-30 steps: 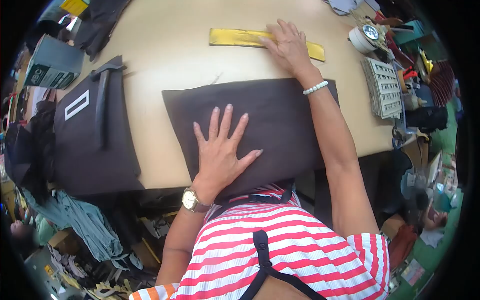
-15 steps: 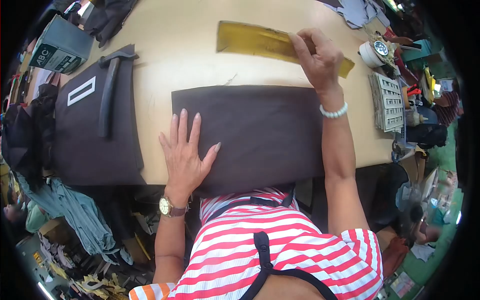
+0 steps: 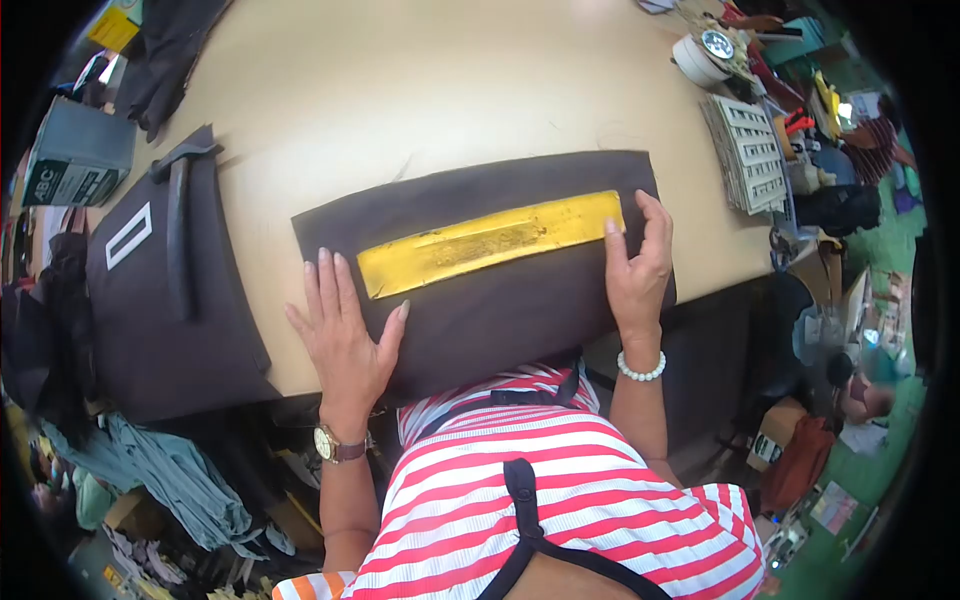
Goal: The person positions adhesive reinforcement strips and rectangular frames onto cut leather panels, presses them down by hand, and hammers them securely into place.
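Observation:
A long yellow translucent-looking strip [image 3: 490, 243], smudged along its middle, lies slanted over a dark brown fabric panel [image 3: 480, 325]. At the strip's right end is my right hand [image 3: 640, 265], its thumb on the strip and its fingers curled by the end edge. My left hand [image 3: 343, 335] rests flat on the panel's left edge, fingers spread, partly on the table and just left of the strip. It holds nothing.
On the left, a hammer [image 3: 180, 230] and a white rectangular frame [image 3: 128, 237] lie on another dark panel [image 3: 180, 350]. A grey ABC box [image 3: 80, 150] stands behind. To the right are a stack of slotted cards [image 3: 745, 155] and a white tape roll [image 3: 697, 62].
My right hand has brought the yellow strip from the far table down onto the dark panel. The view has shifted, and the panel now appears tilted. My left hand stays flat.

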{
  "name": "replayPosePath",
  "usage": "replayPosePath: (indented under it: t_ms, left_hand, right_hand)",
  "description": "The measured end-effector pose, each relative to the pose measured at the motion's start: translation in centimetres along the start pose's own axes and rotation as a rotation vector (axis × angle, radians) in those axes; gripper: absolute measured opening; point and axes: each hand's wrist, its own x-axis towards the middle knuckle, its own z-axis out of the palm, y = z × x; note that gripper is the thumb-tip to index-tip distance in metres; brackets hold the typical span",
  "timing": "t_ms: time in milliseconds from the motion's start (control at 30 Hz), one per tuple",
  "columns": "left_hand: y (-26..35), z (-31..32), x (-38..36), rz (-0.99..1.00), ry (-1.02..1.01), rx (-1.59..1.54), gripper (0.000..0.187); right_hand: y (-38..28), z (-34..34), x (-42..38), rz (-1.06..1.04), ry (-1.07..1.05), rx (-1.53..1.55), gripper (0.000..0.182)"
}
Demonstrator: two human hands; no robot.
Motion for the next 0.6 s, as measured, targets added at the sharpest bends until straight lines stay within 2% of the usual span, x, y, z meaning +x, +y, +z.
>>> replayPosePath:
  t_ms: [67,167,367,467,567,600]
  left_hand:
    - [-0.1,0.1,-0.2,0.010,0.000,0.042,0.081]
    - [0.2,-0.6,0.0,0.045,0.066,0.045,0.075]
    - [0.5,-0.7,0.2,0.100,0.177,-0.139,0.041]
    - [1.3,-0.8,1.2,0.034,0.173,-0.238,0.035]
    - [1.5,-0.2,2.5,0.018,0.243,-0.523,0.034]
    - [1.5,-0.3,2.5,-0.005,0.298,-0.480,0.034]
  right_hand:
    - [1.3,-0.3,-0.8,0.095,0.042,0.031,0.035]
    - [1.1,-0.6,-0.9,0.168,0.006,0.089,0.032]
    - [0.6,-0.5,-0.4,0.244,-0.021,0.170,0.021]
    - [0.8,-0.2,0.5,0.317,-0.056,0.298,0.019]
    - [0.4,0.1,1.1,0.230,-0.111,0.259,0.020]
    - [0.5,0.3,1.0,0.207,-0.100,0.231,0.020]
